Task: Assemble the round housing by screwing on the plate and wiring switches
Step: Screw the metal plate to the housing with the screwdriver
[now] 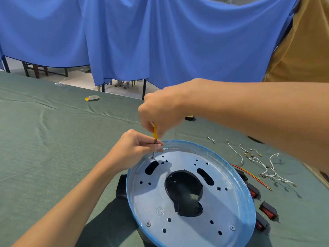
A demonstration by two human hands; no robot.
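My right hand point(160, 111) clenched on screwdriver point(155, 131) handle, shaft near-upright; my left hand point(135, 151) pinches shaft, tip on screw point(152, 157) directly below (plate point(151, 198) upper-left edge).

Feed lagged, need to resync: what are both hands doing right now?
Left hand: pinching the screwdriver shaft.
Right hand: gripping the screwdriver's yellow handle.
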